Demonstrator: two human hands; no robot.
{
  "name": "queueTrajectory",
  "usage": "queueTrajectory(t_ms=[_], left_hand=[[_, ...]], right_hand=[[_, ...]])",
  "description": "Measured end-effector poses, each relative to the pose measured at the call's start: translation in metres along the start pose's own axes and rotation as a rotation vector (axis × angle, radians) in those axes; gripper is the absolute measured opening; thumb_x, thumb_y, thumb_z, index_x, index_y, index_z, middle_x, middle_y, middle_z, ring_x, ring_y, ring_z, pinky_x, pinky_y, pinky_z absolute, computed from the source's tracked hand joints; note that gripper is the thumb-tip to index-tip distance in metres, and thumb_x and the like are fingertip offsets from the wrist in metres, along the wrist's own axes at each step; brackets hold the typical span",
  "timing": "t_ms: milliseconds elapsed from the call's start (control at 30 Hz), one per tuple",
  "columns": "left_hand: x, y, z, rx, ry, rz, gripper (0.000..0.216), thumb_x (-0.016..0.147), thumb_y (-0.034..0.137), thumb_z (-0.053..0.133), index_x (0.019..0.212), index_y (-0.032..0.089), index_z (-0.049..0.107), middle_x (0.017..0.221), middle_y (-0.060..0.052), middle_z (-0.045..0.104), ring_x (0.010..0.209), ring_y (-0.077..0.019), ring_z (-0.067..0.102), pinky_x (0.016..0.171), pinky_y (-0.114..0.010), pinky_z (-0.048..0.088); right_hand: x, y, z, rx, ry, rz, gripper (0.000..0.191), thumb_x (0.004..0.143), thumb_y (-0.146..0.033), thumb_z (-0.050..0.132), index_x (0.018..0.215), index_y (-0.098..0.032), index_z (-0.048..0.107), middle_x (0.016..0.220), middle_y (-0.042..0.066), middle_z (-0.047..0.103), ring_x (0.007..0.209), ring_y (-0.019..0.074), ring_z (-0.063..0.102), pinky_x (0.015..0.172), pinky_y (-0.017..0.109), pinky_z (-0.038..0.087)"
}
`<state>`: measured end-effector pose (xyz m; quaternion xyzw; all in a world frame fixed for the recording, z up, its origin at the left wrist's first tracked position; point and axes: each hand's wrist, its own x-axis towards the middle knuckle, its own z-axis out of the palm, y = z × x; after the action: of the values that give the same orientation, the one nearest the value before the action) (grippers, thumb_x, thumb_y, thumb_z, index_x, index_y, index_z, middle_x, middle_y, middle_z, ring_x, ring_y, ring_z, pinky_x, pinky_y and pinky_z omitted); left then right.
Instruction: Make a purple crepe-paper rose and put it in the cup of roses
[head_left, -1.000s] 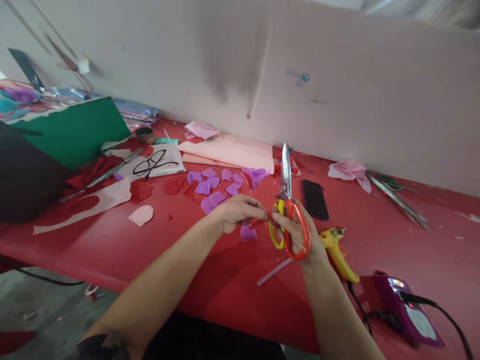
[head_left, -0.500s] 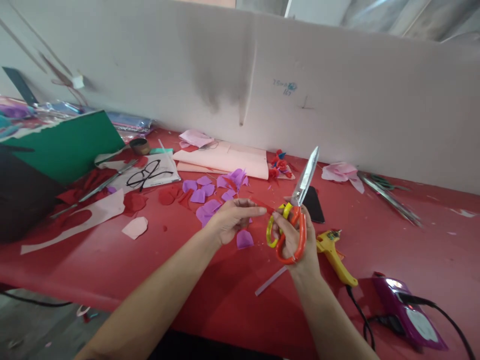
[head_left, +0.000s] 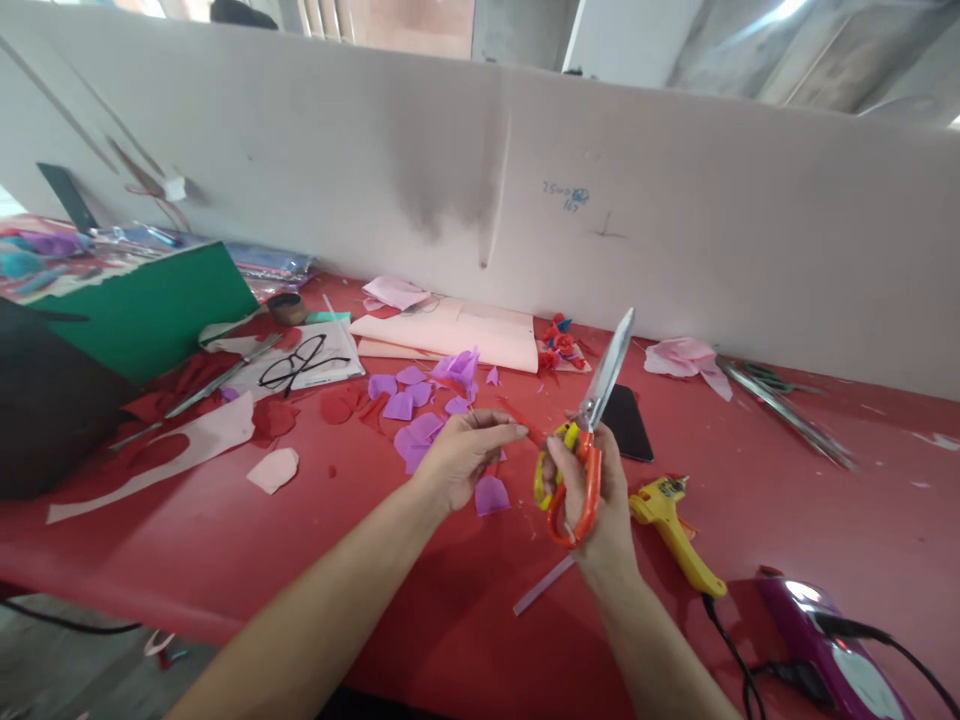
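My right hand (head_left: 596,505) is closed round the orange and yellow handles of a pair of scissors (head_left: 589,425), whose shut blades point up and to the right. My left hand (head_left: 461,452) pinches one end of a thin red strip (head_left: 526,426); the strip's other end meets my right fingers by the scissor handles. Both hands hover over the red table (head_left: 375,560). A purple petal piece (head_left: 492,494) lies just below my left hand.
Several purple petals (head_left: 409,400) and red scraps lie behind my hands. A black phone (head_left: 626,422), yellow glue gun (head_left: 671,530), glue stick (head_left: 544,585) and purple device (head_left: 832,640) sit to the right. Glasses (head_left: 304,360), pink sheets (head_left: 450,335) and green card (head_left: 142,305) lie left.
The scissors tilted from upright to leaning right. My hands stayed close together while the view lifted slightly.
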<state>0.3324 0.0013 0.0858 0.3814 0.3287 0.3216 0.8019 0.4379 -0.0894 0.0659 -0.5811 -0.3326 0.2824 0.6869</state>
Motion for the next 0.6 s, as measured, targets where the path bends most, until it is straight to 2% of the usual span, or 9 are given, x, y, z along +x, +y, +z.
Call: queueTrajectory(t_ms=[100, 167, 200, 267, 367, 467, 600], left_hand=[[0.002, 0.011, -0.009, -0.027, 0.011, 0.062, 0.022, 0.051, 0.021, 0.081, 0.061, 0.014, 0.062, 0.052, 0.005, 0.051, 0.039, 0.0, 0.029, 0.04, -0.019, 0.019], [0.004, 0.02, -0.018, -0.039, 0.028, 0.115, 0.022, 0.051, 0.02, 0.08, 0.061, 0.013, 0.062, 0.052, 0.005, 0.05, 0.04, -0.0001, 0.03, 0.041, -0.019, 0.02], [0.004, 0.025, -0.022, -0.042, 0.044, 0.144, 0.021, 0.051, 0.02, 0.08, 0.06, 0.013, 0.062, 0.052, 0.005, 0.05, 0.041, -0.0002, 0.03, 0.041, -0.019, 0.02], [0.004, 0.033, -0.029, -0.04, 0.071, 0.194, 0.021, 0.05, 0.019, 0.079, 0.06, 0.012, 0.062, 0.052, 0.004, 0.05, 0.04, 0.0, 0.029, 0.041, -0.019, 0.019], [0.003, 0.042, -0.036, -0.007, 0.069, 0.239, 0.017, 0.052, 0.017, 0.076, 0.058, 0.012, 0.062, 0.048, 0.005, 0.048, 0.04, 0.0002, 0.027, 0.041, -0.02, 0.016], [0.001, 0.046, -0.039, 0.035, 0.071, 0.257, 0.013, 0.053, 0.017, 0.074, 0.056, 0.012, 0.062, 0.048, 0.004, 0.049, 0.041, -0.001, 0.03, 0.042, -0.021, 0.018], [0.001, 0.047, -0.041, 0.037, 0.082, 0.252, 0.013, 0.051, 0.016, 0.074, 0.058, 0.012, 0.064, 0.056, -0.001, 0.059, 0.043, -0.0016, 0.033, 0.042, -0.021, 0.02]], right_hand=[[0.003, -0.003, -0.009, -0.256, -0.058, -0.103, 0.043, 0.078, -0.038, 0.064, 0.115, -0.027, 0.046, 0.085, -0.002, 0.052, 0.072, 0.0133, 0.056, 0.068, 0.028, 0.051], [0.006, -0.004, -0.016, -0.444, -0.154, -0.189, 0.048, 0.074, -0.038, 0.066, 0.116, -0.026, 0.045, 0.096, 0.002, 0.055, 0.087, 0.0175, 0.057, 0.08, 0.032, 0.049], [0.008, -0.005, -0.019, -0.534, -0.206, -0.214, 0.048, 0.074, -0.037, 0.066, 0.116, -0.025, 0.045, 0.099, 0.003, 0.056, 0.09, 0.0188, 0.058, 0.082, 0.033, 0.048], [0.011, -0.006, -0.023, -0.704, -0.304, -0.242, 0.046, 0.074, -0.035, 0.065, 0.114, -0.025, 0.046, 0.1, 0.004, 0.058, 0.089, 0.0203, 0.058, 0.079, 0.034, 0.048], [0.012, -0.005, -0.026, -0.886, -0.373, -0.296, 0.042, 0.072, -0.033, 0.065, 0.11, -0.025, 0.05, 0.097, 0.005, 0.06, 0.085, 0.022, 0.058, 0.075, 0.035, 0.048], [0.012, -0.004, -0.025, -0.916, -0.386, -0.338, 0.041, 0.07, -0.033, 0.065, 0.108, -0.025, 0.053, 0.096, 0.004, 0.062, 0.084, 0.0221, 0.059, 0.073, 0.034, 0.048], [0.011, -0.003, -0.025, -0.89, -0.372, -0.375, 0.042, 0.069, -0.032, 0.065, 0.109, -0.025, 0.056, 0.095, 0.004, 0.064, 0.079, 0.0206, 0.061, 0.07, 0.031, 0.049]])
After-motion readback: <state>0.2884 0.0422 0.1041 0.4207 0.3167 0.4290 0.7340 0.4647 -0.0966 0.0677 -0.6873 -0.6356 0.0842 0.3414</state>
